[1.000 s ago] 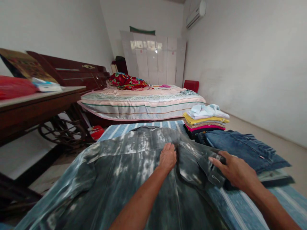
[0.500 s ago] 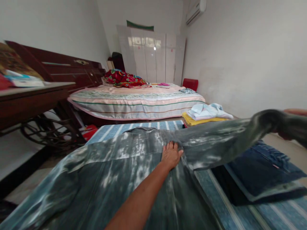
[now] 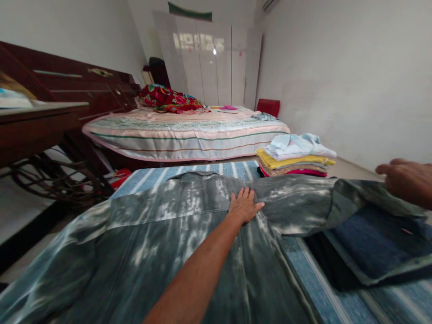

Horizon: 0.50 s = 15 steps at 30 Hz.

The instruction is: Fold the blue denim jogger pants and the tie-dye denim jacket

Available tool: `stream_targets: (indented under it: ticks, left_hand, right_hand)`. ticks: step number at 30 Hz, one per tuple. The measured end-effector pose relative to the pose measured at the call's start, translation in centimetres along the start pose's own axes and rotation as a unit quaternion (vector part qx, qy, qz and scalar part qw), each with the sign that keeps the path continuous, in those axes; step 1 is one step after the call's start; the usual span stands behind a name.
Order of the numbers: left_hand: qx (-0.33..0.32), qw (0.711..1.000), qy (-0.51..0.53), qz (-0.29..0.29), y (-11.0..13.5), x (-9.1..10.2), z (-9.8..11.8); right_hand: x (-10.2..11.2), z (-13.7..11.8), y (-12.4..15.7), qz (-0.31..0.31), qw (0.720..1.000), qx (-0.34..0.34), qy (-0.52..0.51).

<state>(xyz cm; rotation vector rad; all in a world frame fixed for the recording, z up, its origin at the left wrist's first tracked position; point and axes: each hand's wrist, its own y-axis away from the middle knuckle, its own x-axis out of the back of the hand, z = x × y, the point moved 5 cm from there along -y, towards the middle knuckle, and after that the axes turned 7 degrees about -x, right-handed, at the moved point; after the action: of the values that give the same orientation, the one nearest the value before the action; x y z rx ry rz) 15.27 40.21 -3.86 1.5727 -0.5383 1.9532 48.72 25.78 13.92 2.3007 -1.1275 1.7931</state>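
A grey-green denim jacket [image 3: 162, 243] with whitish faded patches lies spread, back side up, on a blue striped surface. My left hand [image 3: 243, 205] rests flat on it at the shoulder seam, fingers spread. From there the sleeve [image 3: 300, 202] stretches right, bending and drooping over a pile of folded jeans [image 3: 374, 243]. My right hand [image 3: 405, 180] hovers above the sleeve's far end with curled fingers, and no cloth shows in them. The jacket's other sleeve [image 3: 64, 265] slopes down at the left.
Behind the sleeve stands a stack of folded clothes [image 3: 293, 162], with yellow and pale blue pieces on top. Farther back are a bed [image 3: 189, 139] with a red floral blanket [image 3: 172, 99] and a white wardrobe [image 3: 216, 67]. A treadle sewing table [image 3: 40, 130] stands at the left.
The sleeve that my right hand held up has dropped lower onto the jeans, and that hand is now above it. My left hand stays on the shoulder seam. The view has tilted down.
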Motion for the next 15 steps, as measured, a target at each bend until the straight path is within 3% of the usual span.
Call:
stream_targets:
  ticks: [2, 5, 7, 10, 15]
  left_hand:
    - [0.000, 1.000, 0.001, -0.013, -0.3, -0.3, 0.0]
    - [0.001, 1.000, 0.000, -0.031, -0.6, -0.5, -0.1]
    - [0.002, 0.999, -0.001, -0.040, -0.8, -0.4, -0.2]
    - [0.000, 0.999, -0.001, -0.050, -1.0, -0.2, -0.3]
    - [-0.008, 0.999, 0.004, -0.049, -1.7, 0.5, -0.6]
  right_hand:
    - [-1.6, -3.8, 4.1, -0.027, 0.982, 0.118, 0.142]
    - [-3.3, -11.5, 13.3, -0.026, 0.940, 0.339, 0.036]
    - [-5.2, -15.6, 19.2, -0.095, 0.905, 0.412, -0.032]
    - [-9.0, -18.2, 24.2, -0.167, 0.894, 0.414, -0.040]
    - [-14.4, -15.4, 24.6, -0.210, 0.927, 0.309, 0.016]
